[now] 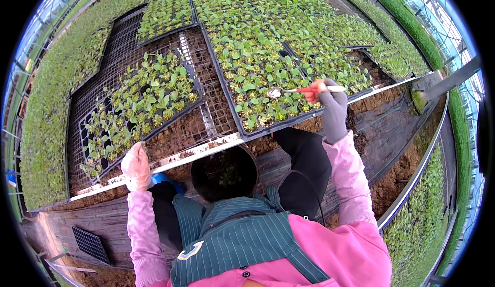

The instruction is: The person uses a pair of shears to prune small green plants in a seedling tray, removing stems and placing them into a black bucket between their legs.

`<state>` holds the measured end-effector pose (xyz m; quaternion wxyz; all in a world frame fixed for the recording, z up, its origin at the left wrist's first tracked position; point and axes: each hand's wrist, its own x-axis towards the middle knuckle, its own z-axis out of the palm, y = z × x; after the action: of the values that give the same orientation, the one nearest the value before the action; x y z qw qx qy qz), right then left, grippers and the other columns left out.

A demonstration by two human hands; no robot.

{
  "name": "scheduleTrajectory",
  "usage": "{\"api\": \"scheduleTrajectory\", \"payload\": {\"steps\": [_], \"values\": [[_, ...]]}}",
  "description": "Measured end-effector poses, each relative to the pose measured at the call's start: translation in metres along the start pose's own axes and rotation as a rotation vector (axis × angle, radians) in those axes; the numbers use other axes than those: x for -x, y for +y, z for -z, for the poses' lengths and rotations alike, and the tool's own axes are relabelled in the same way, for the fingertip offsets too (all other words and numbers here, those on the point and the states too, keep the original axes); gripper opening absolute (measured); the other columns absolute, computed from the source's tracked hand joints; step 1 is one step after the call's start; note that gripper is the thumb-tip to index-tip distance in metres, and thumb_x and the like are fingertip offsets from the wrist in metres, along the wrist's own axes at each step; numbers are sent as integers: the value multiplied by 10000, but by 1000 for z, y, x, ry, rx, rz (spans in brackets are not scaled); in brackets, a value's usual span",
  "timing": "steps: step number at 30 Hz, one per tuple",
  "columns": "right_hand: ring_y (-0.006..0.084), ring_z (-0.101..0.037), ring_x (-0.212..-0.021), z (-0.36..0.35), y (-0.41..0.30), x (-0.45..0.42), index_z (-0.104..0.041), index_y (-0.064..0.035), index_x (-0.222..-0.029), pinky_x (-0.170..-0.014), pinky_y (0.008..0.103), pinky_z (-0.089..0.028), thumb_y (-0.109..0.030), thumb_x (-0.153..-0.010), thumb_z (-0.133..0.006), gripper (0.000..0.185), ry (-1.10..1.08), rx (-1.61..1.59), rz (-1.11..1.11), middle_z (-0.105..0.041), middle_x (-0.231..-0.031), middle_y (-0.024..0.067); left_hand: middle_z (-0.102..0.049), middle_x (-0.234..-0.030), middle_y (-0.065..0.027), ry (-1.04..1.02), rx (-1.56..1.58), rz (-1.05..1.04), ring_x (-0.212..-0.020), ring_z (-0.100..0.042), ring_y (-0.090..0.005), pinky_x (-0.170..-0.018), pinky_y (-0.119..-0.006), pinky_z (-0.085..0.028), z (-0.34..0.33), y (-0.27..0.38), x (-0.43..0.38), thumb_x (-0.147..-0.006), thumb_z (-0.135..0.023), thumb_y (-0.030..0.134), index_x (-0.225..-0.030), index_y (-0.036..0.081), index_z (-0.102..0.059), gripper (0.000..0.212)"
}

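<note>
My right hand (332,107), in a grey glove with orange-red on its fingers, grips a small spoon (296,90) by its red and white handle. The spoon's pale bowl hangs over a black plug tray (276,129) of young leafy seedlings, at the front of the bench. Near the front corner of a second, loosely angled plug tray (170,121) is my left hand (136,169), in a thin translucent glove. Its fingers are curled, and whether anything is between them is hidden. That tray holds taller seedlings, and several cells at its left are bare.
A white bench rail (193,153) runs along the front, over wire mesh (127,41). Below it, between my legs, stands a dark round bucket (224,171) with green plant bits inside. A post (452,79) rises at right. An unplanted tray (91,245) lies on the ground at lower left.
</note>
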<state>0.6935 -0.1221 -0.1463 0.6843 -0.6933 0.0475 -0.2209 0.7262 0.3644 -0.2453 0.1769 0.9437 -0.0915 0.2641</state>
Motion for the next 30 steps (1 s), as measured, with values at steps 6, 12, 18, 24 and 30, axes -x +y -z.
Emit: {"api": "scheduleTrajectory", "payload": {"steps": [6, 12, 18, 24, 30], "values": [[58, -550, -648, -33, 9, -33, -629, 29, -907, -611, 209, -451, -156, -938, -574, 196, 19, 102, 120, -603, -725, 18, -682, -884, -154, 1, -19, 6, -791, -646, -331, -712, -402, -517, -1, -4, 1, -860, -586, 87, -1026, 68, -667, 186], [49, -393, -538, -41, 42, -61, -632, -43, -917, -494, 245, -322, -177, -917, -597, 138, -126, 456, 217, -465, -573, 4, -683, -895, -159, -36, 8, 24, -810, -651, -331, -730, -393, -521, 1, 0, -2, -867, -581, 80, -1033, 52, -660, 186], [224, -534, -600, -54, 37, -69, -621, -51, -906, -568, 335, -415, -189, -904, -599, 139, -285, 598, 271, -554, -661, 104, -685, -912, -163, -35, 0, 27, -824, -654, -332, -747, -391, -520, 0, -1, -2, -868, -581, 67, -1037, 37, -656, 188], [329, -595, -754, -60, 34, -88, -623, -76, -891, -649, 404, -449, -175, -879, -597, 102, -463, 787, 556, -601, -742, 123, -684, -912, -163, -40, 12, 33, -818, -655, -330, -739, -389, -521, 1, 0, -4, -861, -583, 64, -1026, 42, -657, 182], [325, -579, -716, -61, 21, -90, -626, -58, -901, -644, 395, -437, -209, -885, -609, 153, -532, 790, 472, -594, -734, 126, -681, -876, -154, -5, 27, 47, -782, -654, -330, -711, -384, -520, 2, -1, -3, -842, -603, 62, -1011, 79, -664, 180]]}}
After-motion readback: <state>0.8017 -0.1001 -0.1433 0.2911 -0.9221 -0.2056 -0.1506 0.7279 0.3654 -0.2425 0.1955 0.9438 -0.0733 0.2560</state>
